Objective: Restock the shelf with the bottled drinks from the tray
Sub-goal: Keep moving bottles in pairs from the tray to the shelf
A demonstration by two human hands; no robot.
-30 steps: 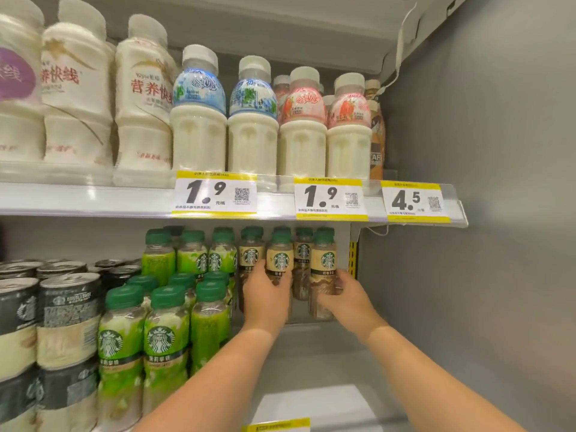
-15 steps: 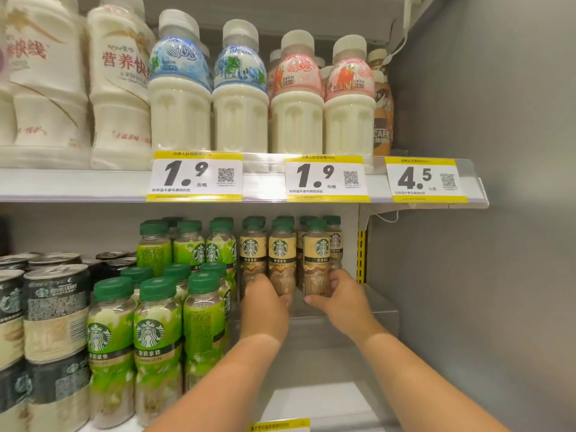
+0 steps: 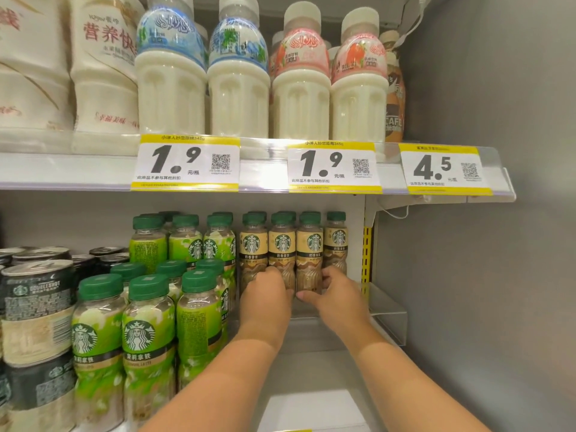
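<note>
We reach both hands to the back of the lower shelf (image 3: 314,325), where the latte bottles (image 3: 282,244) stand in a row. Our left hand (image 3: 268,294) wraps the base of the second bottle (image 3: 283,260) from the left; our right hand (image 3: 338,294) cups the third bottle (image 3: 309,260), thumb across its front, fingers behind. A fourth bottle (image 3: 336,241) stands just beyond the right hand. Left of the left hand stand green bottles (image 3: 140,332), then cans (image 3: 37,307). Above our hands hang price tags (image 3: 333,166) under milk bottles (image 3: 299,85).
</note>
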